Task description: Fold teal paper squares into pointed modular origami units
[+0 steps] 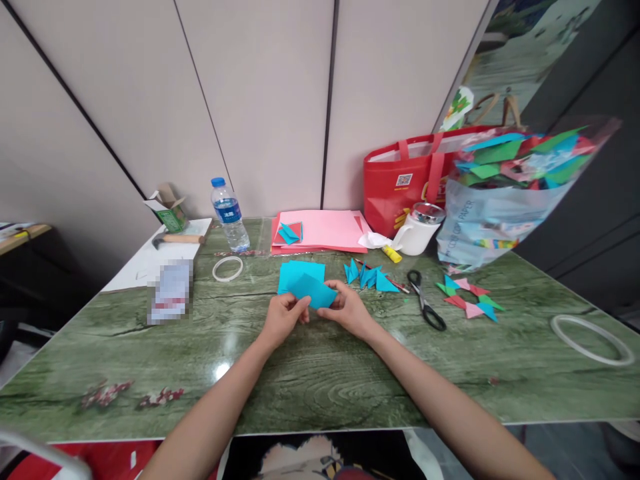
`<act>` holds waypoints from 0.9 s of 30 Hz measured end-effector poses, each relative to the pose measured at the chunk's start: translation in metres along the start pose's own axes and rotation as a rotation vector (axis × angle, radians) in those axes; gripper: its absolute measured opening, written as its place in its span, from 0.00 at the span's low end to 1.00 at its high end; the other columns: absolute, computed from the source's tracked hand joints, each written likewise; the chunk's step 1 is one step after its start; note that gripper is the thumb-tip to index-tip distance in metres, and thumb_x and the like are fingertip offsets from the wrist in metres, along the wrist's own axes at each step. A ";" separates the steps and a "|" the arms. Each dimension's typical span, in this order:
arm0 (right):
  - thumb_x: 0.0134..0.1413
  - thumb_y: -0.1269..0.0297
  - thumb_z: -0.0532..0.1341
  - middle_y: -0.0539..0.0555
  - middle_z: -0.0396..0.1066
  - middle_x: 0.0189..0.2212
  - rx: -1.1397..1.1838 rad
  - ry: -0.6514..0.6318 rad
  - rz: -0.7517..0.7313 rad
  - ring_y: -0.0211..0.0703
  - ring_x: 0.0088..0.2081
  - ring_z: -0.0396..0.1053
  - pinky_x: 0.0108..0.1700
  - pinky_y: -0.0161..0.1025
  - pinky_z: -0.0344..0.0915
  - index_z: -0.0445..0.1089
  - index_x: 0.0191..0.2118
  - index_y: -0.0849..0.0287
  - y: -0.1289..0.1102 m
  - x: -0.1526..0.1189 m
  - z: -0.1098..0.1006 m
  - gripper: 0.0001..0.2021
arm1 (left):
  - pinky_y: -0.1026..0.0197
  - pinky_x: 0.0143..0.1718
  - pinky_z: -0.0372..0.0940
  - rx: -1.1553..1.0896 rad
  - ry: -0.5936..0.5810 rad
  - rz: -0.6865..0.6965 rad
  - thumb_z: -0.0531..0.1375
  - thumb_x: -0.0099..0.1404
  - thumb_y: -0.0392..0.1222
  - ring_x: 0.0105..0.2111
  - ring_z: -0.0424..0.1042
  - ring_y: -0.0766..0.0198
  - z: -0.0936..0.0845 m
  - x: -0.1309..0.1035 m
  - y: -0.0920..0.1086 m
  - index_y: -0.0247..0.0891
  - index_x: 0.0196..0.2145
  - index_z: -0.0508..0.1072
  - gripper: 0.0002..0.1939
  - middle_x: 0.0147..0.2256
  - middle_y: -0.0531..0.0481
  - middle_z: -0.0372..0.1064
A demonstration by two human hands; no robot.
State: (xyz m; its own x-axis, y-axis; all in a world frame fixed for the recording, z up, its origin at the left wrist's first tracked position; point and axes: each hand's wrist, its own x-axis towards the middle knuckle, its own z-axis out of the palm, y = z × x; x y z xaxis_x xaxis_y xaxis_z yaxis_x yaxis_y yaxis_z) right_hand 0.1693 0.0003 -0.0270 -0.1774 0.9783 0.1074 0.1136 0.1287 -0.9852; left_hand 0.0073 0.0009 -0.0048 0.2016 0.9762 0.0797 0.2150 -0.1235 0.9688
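A blue paper sheet (316, 291) is held up between both hands, slightly bent. My left hand (287, 317) pinches its lower left edge between thumb and fingers. At the right edge, my right hand (346, 309) grips the same sheet with thumb and fingers. Just behind lies a stack of blue square paper (290, 270) flat on the green table (220, 373). Several folded blue paper pieces (370, 276) rest to the right of the stack.
Black scissors (425, 300) and a ring of coloured folded pieces (469, 298) lie at right. Behind stand a water bottle (230, 217), pink paper (325, 229), a white mug (417, 230), a red bag (387, 187) and a filled plastic bag (480, 220). A hammer (177, 239) lies left.
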 end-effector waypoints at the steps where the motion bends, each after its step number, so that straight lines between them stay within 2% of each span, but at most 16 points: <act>1: 0.35 0.65 0.65 0.43 0.63 0.20 0.043 -0.016 0.003 0.33 0.19 0.61 0.21 0.30 0.57 0.57 0.43 0.57 0.000 0.000 0.000 0.25 | 0.67 0.19 0.59 -0.025 0.006 -0.007 0.58 0.53 0.50 0.14 0.63 0.69 0.000 0.000 -0.001 0.34 0.12 0.66 0.19 0.12 0.52 0.65; 6: 0.35 0.69 0.63 0.46 0.67 0.25 0.172 -0.047 -0.029 0.37 0.26 0.68 0.30 0.35 0.64 0.58 0.42 0.57 0.007 0.003 0.000 0.23 | 0.66 0.19 0.58 -0.179 0.079 -0.003 0.59 0.53 0.47 0.14 0.62 0.70 -0.006 0.005 -0.004 0.34 0.13 0.64 0.18 0.12 0.53 0.64; 9: 0.36 0.67 0.63 0.50 0.70 0.28 0.224 -0.027 -0.013 0.38 0.29 0.70 0.35 0.39 0.65 0.62 0.38 0.58 0.009 0.006 -0.004 0.18 | 0.67 0.18 0.56 -0.182 0.143 0.002 0.59 0.52 0.45 0.13 0.60 0.71 -0.013 0.008 -0.001 0.35 0.13 0.60 0.17 0.11 0.55 0.62; 11: 0.40 0.62 0.62 0.52 0.71 0.31 0.284 0.029 0.017 0.39 0.32 0.70 0.38 0.40 0.66 0.64 0.37 0.59 0.007 0.006 -0.006 0.14 | 0.68 0.16 0.54 -0.111 0.076 -0.041 0.59 0.52 0.44 0.12 0.59 0.72 -0.016 0.008 0.001 0.35 0.13 0.59 0.17 0.10 0.55 0.61; 13: 0.44 0.57 0.60 0.53 0.71 0.32 0.344 0.062 0.052 0.40 0.34 0.70 0.38 0.41 0.66 0.65 0.40 0.59 0.003 0.006 -0.006 0.16 | 0.69 0.15 0.52 -0.027 -0.081 -0.092 0.59 0.51 0.44 0.12 0.58 0.72 -0.015 0.006 0.001 0.35 0.14 0.59 0.17 0.10 0.56 0.60; 15: 0.41 0.56 0.62 0.52 0.71 0.32 0.339 0.053 0.061 0.40 0.34 0.70 0.38 0.40 0.66 0.64 0.44 0.57 -0.001 0.004 -0.006 0.21 | 0.69 0.15 0.53 0.031 -0.254 -0.115 0.59 0.51 0.45 0.12 0.59 0.72 -0.012 0.003 0.001 0.35 0.15 0.59 0.16 0.10 0.56 0.60; 17: 0.35 0.59 0.67 0.51 0.71 0.31 0.299 0.007 0.056 0.41 0.34 0.70 0.37 0.40 0.67 0.62 0.46 0.56 -0.002 0.002 -0.006 0.28 | 0.69 0.15 0.54 0.057 -0.360 -0.112 0.58 0.52 0.45 0.12 0.59 0.72 -0.009 0.001 0.001 0.35 0.16 0.61 0.15 0.11 0.57 0.59; 19: 0.32 0.61 0.68 0.51 0.71 0.32 0.287 -0.036 0.045 0.42 0.35 0.69 0.37 0.40 0.67 0.61 0.47 0.56 -0.002 0.001 -0.005 0.31 | 0.69 0.16 0.55 0.069 -0.373 -0.091 0.57 0.53 0.46 0.13 0.59 0.72 -0.007 0.000 0.001 0.35 0.17 0.61 0.14 0.12 0.57 0.60; 21: 0.34 0.61 0.67 0.51 0.71 0.32 0.300 -0.043 0.024 0.43 0.35 0.69 0.38 0.41 0.66 0.60 0.47 0.56 -0.001 0.000 -0.005 0.30 | 0.69 0.17 0.55 0.085 -0.327 -0.044 0.56 0.55 0.47 0.14 0.60 0.71 -0.006 0.000 0.002 0.35 0.18 0.62 0.15 0.13 0.57 0.60; 24: 0.35 0.61 0.67 0.51 0.71 0.31 0.242 -0.006 0.003 0.43 0.34 0.69 0.37 0.40 0.66 0.61 0.47 0.56 -0.004 -0.001 -0.005 0.28 | 0.68 0.19 0.55 0.125 -0.253 0.063 0.53 0.57 0.47 0.16 0.59 0.71 -0.006 0.000 0.004 0.35 0.16 0.62 0.17 0.15 0.56 0.58; 27: 0.34 0.62 0.67 0.51 0.71 0.33 0.083 0.047 -0.040 0.45 0.36 0.68 0.37 0.40 0.66 0.64 0.45 0.57 -0.009 -0.003 -0.005 0.27 | 0.68 0.18 0.50 0.178 -0.272 0.107 0.53 0.57 0.47 0.17 0.54 0.72 -0.006 0.000 0.004 0.34 0.14 0.61 0.19 0.14 0.57 0.53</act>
State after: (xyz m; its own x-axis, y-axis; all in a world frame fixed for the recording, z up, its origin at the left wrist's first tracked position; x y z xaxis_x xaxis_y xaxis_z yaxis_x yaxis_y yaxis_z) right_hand 0.1741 -0.0028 -0.0175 -0.1337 0.9794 0.1512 0.0255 0.1559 -0.9874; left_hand 0.0024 0.0013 0.0004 0.4739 0.8760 0.0897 0.3375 -0.2748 0.9003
